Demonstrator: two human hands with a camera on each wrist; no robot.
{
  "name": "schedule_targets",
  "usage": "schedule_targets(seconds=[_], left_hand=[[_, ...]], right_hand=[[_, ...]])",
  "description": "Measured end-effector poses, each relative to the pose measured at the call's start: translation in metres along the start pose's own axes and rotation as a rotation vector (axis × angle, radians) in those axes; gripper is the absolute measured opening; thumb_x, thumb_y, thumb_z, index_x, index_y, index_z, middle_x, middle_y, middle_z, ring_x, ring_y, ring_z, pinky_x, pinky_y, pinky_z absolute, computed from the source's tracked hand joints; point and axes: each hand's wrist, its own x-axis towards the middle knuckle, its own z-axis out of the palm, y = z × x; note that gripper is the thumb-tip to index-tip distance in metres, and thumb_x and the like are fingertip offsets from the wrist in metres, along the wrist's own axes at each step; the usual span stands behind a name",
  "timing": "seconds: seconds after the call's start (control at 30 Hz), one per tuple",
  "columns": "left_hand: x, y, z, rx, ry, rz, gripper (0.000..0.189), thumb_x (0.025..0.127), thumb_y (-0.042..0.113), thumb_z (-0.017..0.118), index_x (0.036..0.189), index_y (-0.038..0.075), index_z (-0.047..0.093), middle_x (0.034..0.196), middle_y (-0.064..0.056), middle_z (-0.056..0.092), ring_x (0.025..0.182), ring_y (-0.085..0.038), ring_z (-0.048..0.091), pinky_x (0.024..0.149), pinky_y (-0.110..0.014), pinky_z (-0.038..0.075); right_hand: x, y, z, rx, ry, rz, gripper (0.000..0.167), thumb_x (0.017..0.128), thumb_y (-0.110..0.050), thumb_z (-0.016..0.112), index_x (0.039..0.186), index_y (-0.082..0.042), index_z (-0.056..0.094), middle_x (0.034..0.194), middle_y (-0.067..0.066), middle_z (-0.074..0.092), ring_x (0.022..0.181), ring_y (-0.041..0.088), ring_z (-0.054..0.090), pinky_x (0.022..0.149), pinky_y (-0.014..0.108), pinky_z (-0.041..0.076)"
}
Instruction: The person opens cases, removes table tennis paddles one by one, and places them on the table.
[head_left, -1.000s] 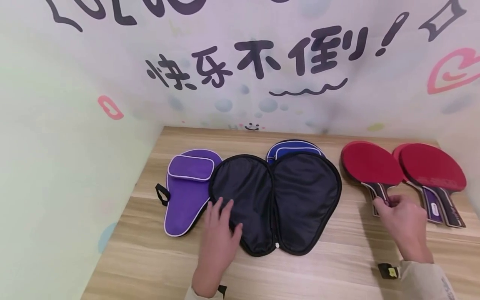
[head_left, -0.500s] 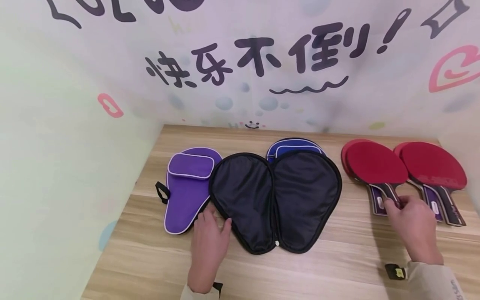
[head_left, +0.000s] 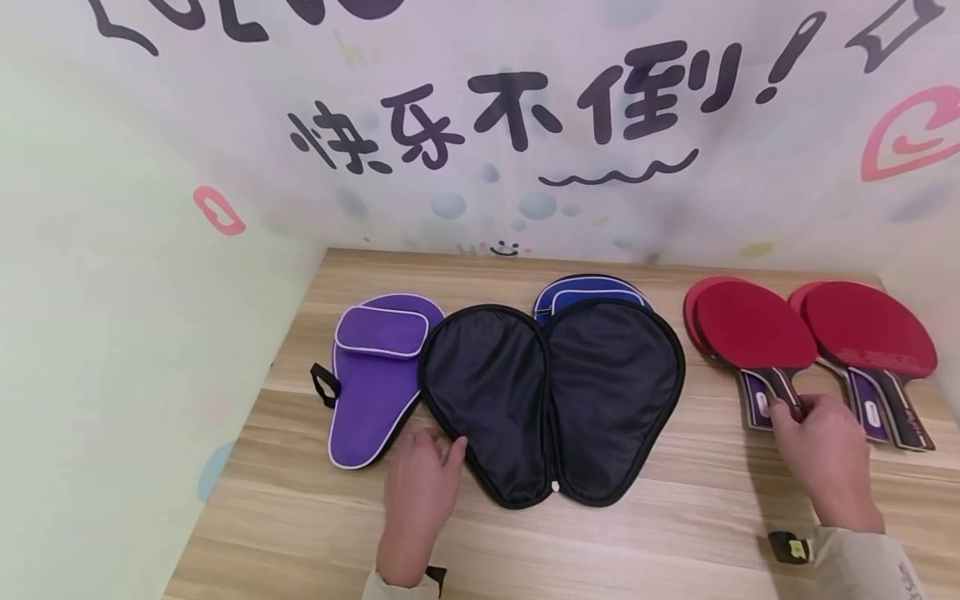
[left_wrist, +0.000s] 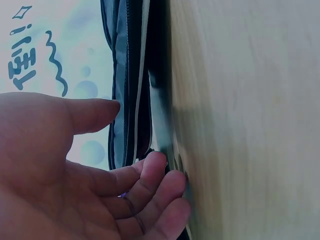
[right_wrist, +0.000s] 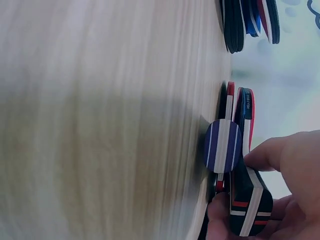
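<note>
My right hand grips the handle of a red table tennis paddle, thumb on one side. In the right wrist view, that dark handle lies above the striped purple handle of the paddle underneath. A paddle case is spread wide with its black lining up. At its lower left edge is my left hand, fingers loosely bent. The left wrist view has its fingertips right at the case's edge, with the thumb well apart from them.
A purple paddle case with a black loop lies left, beside the opened one. Behind the opened one, a blue case is partly covered. Another stack of red paddles lies far right, close to the wall.
My left hand has drawn back from over the opened case to its lower left edge. My right hand has shifted the top paddle slightly right, uncovering the purple handle below.
</note>
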Motion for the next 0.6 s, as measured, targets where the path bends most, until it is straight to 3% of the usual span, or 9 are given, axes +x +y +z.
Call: schedule_targets(seconds=[0.1, 0.17, 0.27, 0.33, 0.4, 0.47, 0.53, 0.6], left_hand=[[0.0, 0.0, 0.001, -0.01, -0.014, -0.004, 0.048, 0.095, 0.043, 0.068, 0.116, 0.0, 0.068, 0.089, -0.006, 0.06, 0.084, -0.029, 0.065, 0.071, -0.045, 0.053], [-0.001, 0.001, 0.002, -0.014, -0.019, 0.001, 0.047, 0.095, 0.042, 0.069, 0.115, 0.0, 0.068, 0.089, -0.006, 0.061, 0.084, -0.029, 0.065, 0.072, -0.046, 0.054], [-0.002, 0.003, 0.002, -0.017, -0.012, 0.009, 0.046, 0.094, 0.04, 0.069, 0.114, -0.001, 0.068, 0.09, -0.006, 0.062, 0.085, -0.029, 0.066, 0.073, -0.046, 0.055], [-0.002, 0.003, 0.002, -0.016, -0.006, 0.009, 0.044, 0.094, 0.039, 0.069, 0.113, 0.0, 0.069, 0.09, -0.006, 0.062, 0.086, -0.028, 0.065, 0.074, -0.045, 0.055], [-0.002, 0.004, 0.002, -0.015, 0.002, 0.008, 0.043, 0.094, 0.039, 0.069, 0.113, 0.0, 0.069, 0.09, -0.005, 0.063, 0.086, -0.027, 0.066, 0.074, -0.045, 0.055], [-0.003, 0.004, 0.002, -0.017, 0.002, 0.006, 0.042, 0.094, 0.039, 0.069, 0.112, 0.0, 0.069, 0.091, -0.005, 0.064, 0.086, -0.027, 0.066, 0.075, -0.045, 0.055], [-0.003, 0.004, 0.002, -0.022, 0.007, 0.014, 0.042, 0.094, 0.038, 0.07, 0.111, 0.0, 0.07, 0.09, -0.006, 0.065, 0.087, -0.027, 0.066, 0.075, -0.045, 0.055], [-0.004, 0.004, 0.002, -0.028, 0.008, 0.022, 0.041, 0.094, 0.037, 0.07, 0.11, -0.001, 0.07, 0.091, -0.006, 0.066, 0.089, -0.028, 0.066, 0.077, -0.045, 0.055]], right_hand=[[0.0, -0.004, 0.0, 0.004, -0.002, -0.002, 0.045, 0.096, -0.026, 0.057, 0.11, 0.018, 0.062, 0.092, 0.034, 0.063, 0.076, 0.041, 0.058, 0.057, 0.038, 0.039], [-0.003, -0.009, -0.001, 0.002, -0.009, 0.017, 0.052, 0.097, -0.026, 0.057, 0.121, 0.02, 0.055, 0.106, 0.04, 0.057, 0.091, 0.052, 0.053, 0.067, 0.051, 0.041], [-0.005, -0.023, -0.004, 0.009, 0.047, 0.007, 0.057, 0.096, -0.025, 0.056, 0.129, 0.02, 0.049, 0.122, 0.048, 0.045, 0.11, 0.067, 0.039, 0.084, 0.073, 0.028], [-0.005, -0.037, -0.006, 0.05, 0.094, -0.033, 0.055, 0.096, -0.023, 0.055, 0.13, 0.019, 0.049, 0.125, 0.047, 0.042, 0.116, 0.067, 0.033, 0.088, 0.076, 0.022], [-0.003, -0.051, -0.006, 0.111, 0.144, -0.128, 0.047, 0.095, -0.019, 0.057, 0.126, 0.017, 0.055, 0.121, 0.044, 0.049, 0.114, 0.064, 0.04, 0.094, 0.068, 0.028], [-0.002, -0.066, -0.004, 0.164, 0.146, -0.222, 0.041, 0.096, -0.015, 0.06, 0.125, 0.014, 0.06, 0.115, 0.038, 0.056, 0.106, 0.055, 0.052, 0.085, 0.051, 0.041], [-0.001, -0.079, -0.001, 0.216, 0.101, -0.291, 0.039, 0.097, -0.012, 0.062, 0.128, 0.011, 0.06, 0.115, 0.033, 0.061, 0.102, 0.047, 0.061, 0.077, 0.031, 0.046], [0.001, -0.089, 0.004, 0.24, 0.03, -0.331, 0.042, 0.1, -0.012, 0.061, 0.135, 0.009, 0.057, 0.12, 0.031, 0.063, 0.099, 0.044, 0.067, 0.071, 0.029, 0.051]])
